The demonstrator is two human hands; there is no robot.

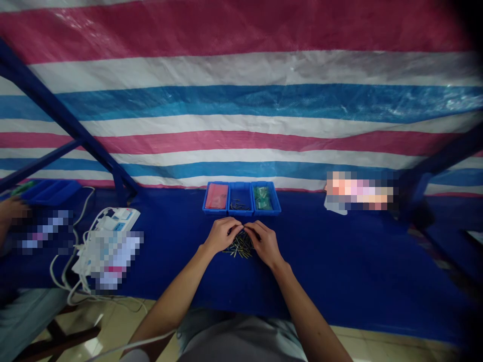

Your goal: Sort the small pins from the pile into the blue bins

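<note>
A loose pile of thin, dark and yellowish stick-like pieces [240,248] lies on the blue table, and both hands are over its far side. My left hand [223,234] has its fingers pinched together above the pile. Facing it, my right hand [264,241] is pinched too, and the fingertips almost meet. What sits between the fingers is too small to make out. Just beyond stands a blue three-part tray [241,213]. Its left part holds pink flat pieces [217,195], the middle some thin dark pieces [240,205], and the right green packets [262,198].
At left a white power strip [128,217] lies among white cables [85,251]. Farther left are another blue tray [56,192] and another person's hand [13,211]. A blurred-out item [360,191] lies at the right back. Blue metal bars [81,136] frame a striped sheet [241,100].
</note>
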